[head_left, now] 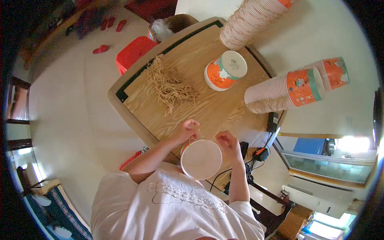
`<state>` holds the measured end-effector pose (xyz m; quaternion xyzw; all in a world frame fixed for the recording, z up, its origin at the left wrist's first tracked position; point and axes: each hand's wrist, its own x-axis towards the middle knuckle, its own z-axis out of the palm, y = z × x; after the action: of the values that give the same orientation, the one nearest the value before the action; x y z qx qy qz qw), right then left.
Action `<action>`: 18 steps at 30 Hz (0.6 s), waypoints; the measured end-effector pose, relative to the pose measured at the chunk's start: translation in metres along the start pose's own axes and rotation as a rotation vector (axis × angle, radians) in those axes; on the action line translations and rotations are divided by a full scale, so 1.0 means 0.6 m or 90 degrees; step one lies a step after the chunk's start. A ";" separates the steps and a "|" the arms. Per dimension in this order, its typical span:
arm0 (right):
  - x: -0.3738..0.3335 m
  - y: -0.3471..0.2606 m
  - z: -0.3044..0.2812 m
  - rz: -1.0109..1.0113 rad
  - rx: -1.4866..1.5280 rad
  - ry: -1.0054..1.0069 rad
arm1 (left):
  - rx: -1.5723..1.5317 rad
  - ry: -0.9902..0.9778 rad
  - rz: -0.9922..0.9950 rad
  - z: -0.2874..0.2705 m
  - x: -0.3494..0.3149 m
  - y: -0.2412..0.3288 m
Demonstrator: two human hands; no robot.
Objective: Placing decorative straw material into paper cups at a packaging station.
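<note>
Fingers bent inward, tips nearly together, both hands. Left hand (189,131) and right hand (228,141) at far edge of tub (201,160), before shirt (168,216); firmness of grip: cannot tell. Table (228,110) bears tangled twine (170,88), orange tub (221,75), tall stacks (267,95). Red stool (136,52) beyond.
</note>
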<state>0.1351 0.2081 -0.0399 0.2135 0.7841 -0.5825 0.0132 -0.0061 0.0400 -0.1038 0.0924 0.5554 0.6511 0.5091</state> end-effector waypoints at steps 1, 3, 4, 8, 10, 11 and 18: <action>-0.017 -0.015 0.001 -0.005 0.007 0.006 | -0.060 0.000 0.009 0.003 -0.009 0.019; -0.038 -0.047 0.041 -0.072 0.020 -0.046 | -0.038 -0.014 0.038 0.004 -0.016 0.032; -0.049 -0.050 0.056 -0.085 0.044 -0.060 | -0.024 -0.040 0.065 0.012 -0.018 0.042; -0.065 -0.033 0.095 -0.136 0.165 -0.073 | -0.048 -0.146 0.076 0.071 -0.056 0.095; -0.075 -0.030 0.086 -0.066 0.334 -0.047 | 0.126 -0.076 0.197 0.075 -0.066 0.085; -0.078 -0.030 0.080 0.016 0.500 -0.026 | 0.294 -0.002 0.311 0.072 -0.072 0.083; -0.098 0.010 0.010 0.126 0.467 0.125 | 0.686 0.093 0.235 -0.018 -0.117 -0.038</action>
<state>0.1892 0.1852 -0.0316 0.3333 0.4967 -0.7971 -0.0827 0.0319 -0.0235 -0.0955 0.3888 0.8174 0.3586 0.2284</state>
